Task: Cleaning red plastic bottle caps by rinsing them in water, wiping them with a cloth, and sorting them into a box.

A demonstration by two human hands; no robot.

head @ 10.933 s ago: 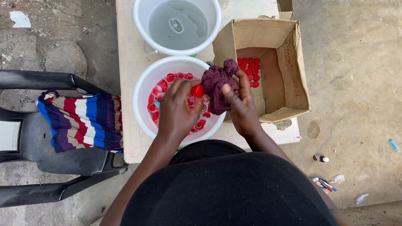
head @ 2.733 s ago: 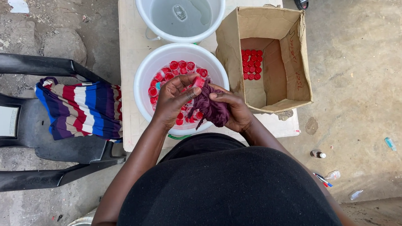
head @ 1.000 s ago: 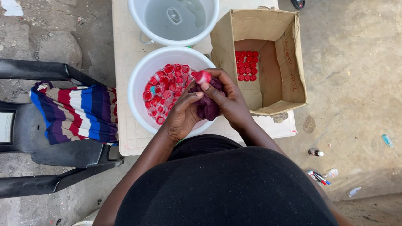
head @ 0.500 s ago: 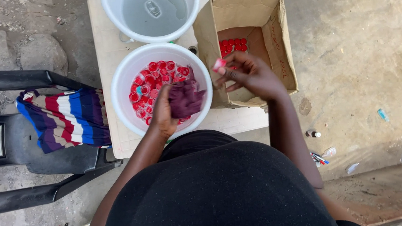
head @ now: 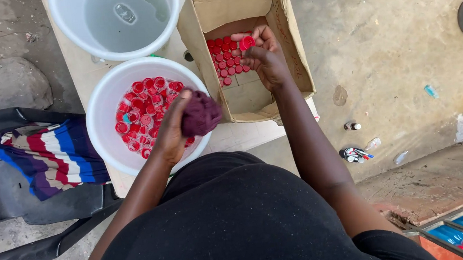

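Head view: we reach into the box with one cap.
Right hand (head: 266, 56): fingers pinched on a red cap (head: 246, 42), just above the rows.
Left hand (head: 172, 130): closed around a purple cloth (head: 200, 114), over the bowl's rim.
Done: a patch of caps (head: 227, 59) laid in the cardboard box (head: 291, 43).
Left: many more caps (head: 142, 112) sitting wet in the white bowl (head: 100, 102).
Beyond: a water bucket (head: 64, 27).

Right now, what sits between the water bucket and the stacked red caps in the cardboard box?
In the head view, only the box's left wall stands between the water bucket and the stacked red caps.
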